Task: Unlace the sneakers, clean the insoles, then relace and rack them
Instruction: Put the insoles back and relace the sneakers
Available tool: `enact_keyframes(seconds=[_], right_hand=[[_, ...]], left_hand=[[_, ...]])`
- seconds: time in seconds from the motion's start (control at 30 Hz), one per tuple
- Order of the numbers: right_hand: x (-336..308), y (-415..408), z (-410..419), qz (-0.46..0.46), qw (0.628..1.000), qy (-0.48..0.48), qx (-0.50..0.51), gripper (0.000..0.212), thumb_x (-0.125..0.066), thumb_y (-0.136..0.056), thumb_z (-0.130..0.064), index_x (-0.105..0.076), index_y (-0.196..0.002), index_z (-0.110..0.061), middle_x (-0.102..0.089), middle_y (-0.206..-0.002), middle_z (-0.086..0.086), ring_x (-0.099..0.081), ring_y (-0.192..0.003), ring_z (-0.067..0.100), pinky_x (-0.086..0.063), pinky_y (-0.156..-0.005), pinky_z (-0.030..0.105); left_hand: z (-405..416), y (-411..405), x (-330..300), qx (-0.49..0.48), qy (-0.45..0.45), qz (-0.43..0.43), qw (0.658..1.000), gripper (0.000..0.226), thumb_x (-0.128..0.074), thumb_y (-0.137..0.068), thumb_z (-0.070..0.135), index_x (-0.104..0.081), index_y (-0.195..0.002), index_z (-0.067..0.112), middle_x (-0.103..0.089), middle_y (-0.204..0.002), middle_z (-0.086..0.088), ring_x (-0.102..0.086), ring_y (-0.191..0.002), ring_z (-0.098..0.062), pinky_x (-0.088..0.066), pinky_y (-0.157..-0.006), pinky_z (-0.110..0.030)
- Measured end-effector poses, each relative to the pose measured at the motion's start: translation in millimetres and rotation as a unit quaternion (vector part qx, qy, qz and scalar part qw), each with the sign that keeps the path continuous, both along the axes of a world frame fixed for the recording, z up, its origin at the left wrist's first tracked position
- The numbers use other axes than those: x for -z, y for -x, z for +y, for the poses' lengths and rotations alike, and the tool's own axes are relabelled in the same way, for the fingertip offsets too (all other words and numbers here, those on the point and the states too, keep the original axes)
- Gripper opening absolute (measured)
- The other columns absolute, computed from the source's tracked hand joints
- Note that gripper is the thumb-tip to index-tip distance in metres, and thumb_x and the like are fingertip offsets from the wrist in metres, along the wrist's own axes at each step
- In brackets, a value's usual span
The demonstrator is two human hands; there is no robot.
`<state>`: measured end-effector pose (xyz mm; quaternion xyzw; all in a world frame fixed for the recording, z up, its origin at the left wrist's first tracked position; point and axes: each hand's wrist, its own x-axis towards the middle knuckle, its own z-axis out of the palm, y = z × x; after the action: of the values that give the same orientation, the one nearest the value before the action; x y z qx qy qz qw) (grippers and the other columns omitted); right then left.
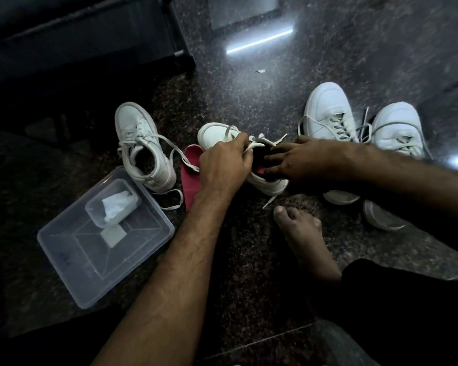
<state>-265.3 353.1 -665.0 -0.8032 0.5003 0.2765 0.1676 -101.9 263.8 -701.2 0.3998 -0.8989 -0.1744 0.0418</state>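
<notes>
Right now the work is on the middle sneaker [249,159], lying on the floor [249,88] at frame centre. Left hand [222,167] grips its upper and laces near the tongue, fingers curled round them, likely to hold the opening spread. Right hand [299,161] reaches into the collar from 3 o'clock, fingers [271,162] fairly straight and pushed inside, touching a red insole [259,170] there; seating it or pulling it out, cannot tell in this dim view. A second red insole [192,180] lies flat on the floor at 9 o'clock of that shoe, partly under the left wrist, set aside within reach. High-top sneaker [143,146] stands further at 9 o'clock, laces loose and trailing. Two more white sneakers [328,114] sit at 2 o'clock, still laced. Clear plastic tub [64,249] at 8 o'clock holds a smaller box [95,215] with a crumpled wipe [117,204], kept close for cleaning. Bare foot [302,239] rests at 5 o'clock. Task looks early to mid: insole stage, relacing and racking not yet done.
</notes>
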Motion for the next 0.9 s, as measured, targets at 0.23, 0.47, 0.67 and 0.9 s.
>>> enact_keyframes(seconds=[0.23, 0.47, 0.67, 0.9], right_hand=[[3, -2, -12, -0.052, 0.995, 0.079, -0.040, 0.040, -0.028, -0.087, -0.024, -0.051, -0.120, -0.023, -0.065, -0.106, 0.004, -0.055, -0.108, 0.029, -0.054, -0.081, 0.046], [21, -25, -4, -0.028, 0.993, 0.116, 0.013, 0.028, -0.034, -0.091, -0.018, -0.060, -0.101, -0.014, -0.067, -0.089, 0.007, -0.064, -0.090, 0.032, -0.051, -0.082, 0.042], [2, -52, -13, -0.050, 0.987, 0.090, 0.125, 0.035, -0.033, -0.101, -0.013, -0.060, -0.120, -0.002, -0.063, -0.122, 0.015, -0.064, -0.109, 0.021, -0.041, -0.090, 0.031], [118, -95, 131, -0.120, 0.865, 0.092, 0.478, 0.039, -0.057, -0.091, -0.036, -0.047, -0.124, -0.020, -0.057, -0.092, 0.002, -0.063, -0.081, 0.030, -0.049, -0.056, 0.040]], left_hand=[[0, -1, 1, 0.004, -0.004, 0.008, 1.000, 0.019, -0.050, -0.096, 0.039, -0.056, -0.104, 0.023, -0.071, -0.088, -0.010, -0.065, -0.086, -0.039, -0.033, -0.062, -0.035], [3, 1, -1, -0.007, -0.011, 0.003, 1.000, 0.019, -0.050, -0.097, 0.038, -0.057, -0.104, 0.022, -0.071, -0.087, -0.011, -0.064, -0.085, -0.039, -0.031, -0.062, -0.035], [4, 2, -2, -0.003, -0.017, -0.004, 1.000, 0.020, -0.050, -0.096, 0.038, -0.057, -0.106, 0.023, -0.071, -0.090, -0.011, -0.065, -0.088, -0.038, -0.033, -0.063, -0.035], [3, 4, -1, -0.002, -0.025, -0.010, 1.000, 0.020, -0.050, -0.096, 0.040, -0.056, -0.106, 0.025, -0.071, -0.093, -0.009, -0.065, -0.092, -0.037, -0.032, -0.064, -0.034]])
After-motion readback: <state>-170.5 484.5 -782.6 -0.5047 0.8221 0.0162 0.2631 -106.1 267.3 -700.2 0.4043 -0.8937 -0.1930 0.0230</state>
